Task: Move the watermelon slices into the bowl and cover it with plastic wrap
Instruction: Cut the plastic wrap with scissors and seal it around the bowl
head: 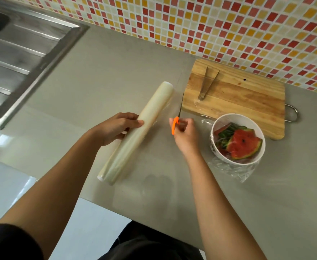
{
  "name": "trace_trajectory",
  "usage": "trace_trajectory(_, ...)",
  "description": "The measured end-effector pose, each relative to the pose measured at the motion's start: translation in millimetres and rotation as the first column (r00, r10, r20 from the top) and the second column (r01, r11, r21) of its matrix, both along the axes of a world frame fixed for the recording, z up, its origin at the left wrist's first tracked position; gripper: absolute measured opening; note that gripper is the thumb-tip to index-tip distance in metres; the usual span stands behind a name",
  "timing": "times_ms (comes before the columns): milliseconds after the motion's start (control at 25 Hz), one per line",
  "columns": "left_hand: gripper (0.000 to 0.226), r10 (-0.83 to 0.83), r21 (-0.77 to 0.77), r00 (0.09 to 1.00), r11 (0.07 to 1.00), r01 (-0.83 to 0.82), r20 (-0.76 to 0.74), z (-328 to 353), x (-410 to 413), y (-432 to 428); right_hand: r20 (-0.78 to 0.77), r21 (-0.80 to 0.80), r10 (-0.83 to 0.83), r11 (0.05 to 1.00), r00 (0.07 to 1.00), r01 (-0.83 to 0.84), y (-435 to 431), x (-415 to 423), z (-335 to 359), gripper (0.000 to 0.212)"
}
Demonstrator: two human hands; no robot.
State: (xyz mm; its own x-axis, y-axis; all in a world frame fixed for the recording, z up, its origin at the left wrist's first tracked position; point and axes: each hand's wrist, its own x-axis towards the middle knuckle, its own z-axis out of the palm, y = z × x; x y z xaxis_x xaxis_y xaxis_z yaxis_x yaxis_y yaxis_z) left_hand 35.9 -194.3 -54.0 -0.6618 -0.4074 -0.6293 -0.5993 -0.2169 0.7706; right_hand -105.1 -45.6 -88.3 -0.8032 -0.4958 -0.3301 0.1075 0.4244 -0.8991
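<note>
Dark clothing fills the near edge, with both forearms reaching out over the grey surface (pixel 101 76). Left hand (pixel 116 128) is closed around the plastic wrap roll (pixel 137 132). Right hand (pixel 184 135) grips orange-handled scissors (pixel 177 119), blades pointing far. Right of them, the white bowl (pixel 237 138) holds watermelon slices (pixel 243 144) under film. Beyond lies a cutting board (pixel 247 102) with tongs (pixel 208 83).
</note>
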Motion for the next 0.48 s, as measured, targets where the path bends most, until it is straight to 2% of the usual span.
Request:
trace_trajectory(40,0.025,0.028,-0.003,1.000,1.000,-0.028,-0.009,-1,4,-1,-0.090,0.114,0.058,0.992,0.994,-0.047,7,8,0,0.029)
trace_trajectory(120,0.025,0.074,-0.049,0.997,0.996,-0.075,-0.020,-4,9,0,-0.165,0.281,0.176,0.952,0.970,-0.125,21,26,2,0.029)
trace_trajectory(280,0.030,0.121,-0.248,0.993,0.962,-0.114,0.013,-12,6,11,-0.314,0.497,0.352,0.852,0.882,-0.163,30,54,6,0.025)
trace_trajectory(360,0.034,0.083,-0.391,0.995,0.919,-0.057,0.051,-15,4,18,-0.325,0.559,0.379,0.816,0.867,-0.148,28,58,7,0.026)
trace_trajectory(480,0.041,-0.006,-0.567,0.994,0.821,0.066,0.108,-13,1,23,-0.314,0.547,0.380,0.822,0.870,-0.162,28,63,6,0.030)
